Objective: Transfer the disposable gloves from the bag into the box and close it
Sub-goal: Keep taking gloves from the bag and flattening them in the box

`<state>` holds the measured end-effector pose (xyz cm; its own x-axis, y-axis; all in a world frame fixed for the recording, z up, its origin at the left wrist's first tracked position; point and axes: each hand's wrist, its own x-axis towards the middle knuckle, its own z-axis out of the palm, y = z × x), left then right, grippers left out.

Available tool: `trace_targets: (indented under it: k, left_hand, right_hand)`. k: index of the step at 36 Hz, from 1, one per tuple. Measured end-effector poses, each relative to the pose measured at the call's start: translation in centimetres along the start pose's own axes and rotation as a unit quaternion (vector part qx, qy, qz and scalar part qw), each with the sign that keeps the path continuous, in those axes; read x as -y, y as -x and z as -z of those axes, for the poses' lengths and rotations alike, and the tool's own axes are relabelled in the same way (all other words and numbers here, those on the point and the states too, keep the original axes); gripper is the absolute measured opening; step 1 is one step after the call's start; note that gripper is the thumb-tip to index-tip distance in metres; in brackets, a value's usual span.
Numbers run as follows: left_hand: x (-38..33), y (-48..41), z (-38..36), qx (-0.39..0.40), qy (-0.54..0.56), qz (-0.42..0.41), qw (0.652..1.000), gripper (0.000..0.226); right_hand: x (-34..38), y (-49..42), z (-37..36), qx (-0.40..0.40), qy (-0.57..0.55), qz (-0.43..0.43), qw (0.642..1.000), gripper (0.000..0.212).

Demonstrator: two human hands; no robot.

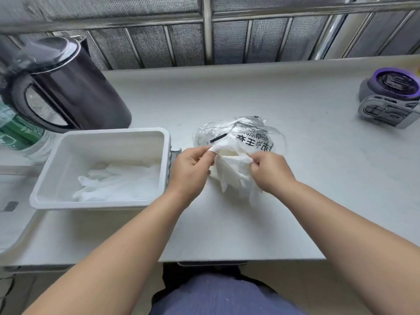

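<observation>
The left hand (191, 171) pinched the top edge of a bunch of thin translucent white plastic gloves (231, 173) between thumb and curled fingers. The right hand (270, 171) pinched the same bunch close beside it, both forearms reaching forward over the pale grey table (272, 98). The bunch touched a crumpled clear plastic bag with black print (250, 133) just behind the hands, and more gloves (118, 180) lay in the open white rectangular plastic box (100, 204) beside the left hand.

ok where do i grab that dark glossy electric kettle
Probably by the loop handle of the dark glossy electric kettle, coming from the near left: the handle faces that way, and the white plastic box sits close at its front right.
</observation>
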<state>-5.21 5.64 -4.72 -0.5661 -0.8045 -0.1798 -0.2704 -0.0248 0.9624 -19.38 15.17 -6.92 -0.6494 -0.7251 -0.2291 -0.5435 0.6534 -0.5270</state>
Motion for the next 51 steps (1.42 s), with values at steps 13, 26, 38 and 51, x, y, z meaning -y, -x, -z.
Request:
trace_targets:
  k: [13,26,38,51]
  left_hand:
    - [1.2,0.7,0.8,0.141,-0.397,-0.032,0.906,0.045]
    - [-1.5,2.1,0.4,0.062,-0.091,-0.121,0.987,0.014]
    - [-3.3,3.0,8.0,-0.009,0.334,0.012,0.942,0.023]
    - [-1.4,1.8,16.3,-0.042,0.367,0.211,0.905,0.018]
  right_hand:
    - [4.7,0.5,2.5,0.021,-0.436,0.053,0.898,0.022]
    - [7.8,2.4,6.5,0.114,-0.735,0.0,0.668,0.019]
    - [11.7,2.5,1.4,0.341,-0.431,0.1,0.83,0.064]
    - [20.8,2.1,-1.4,0.297,-0.678,0.041,0.671,0.024]
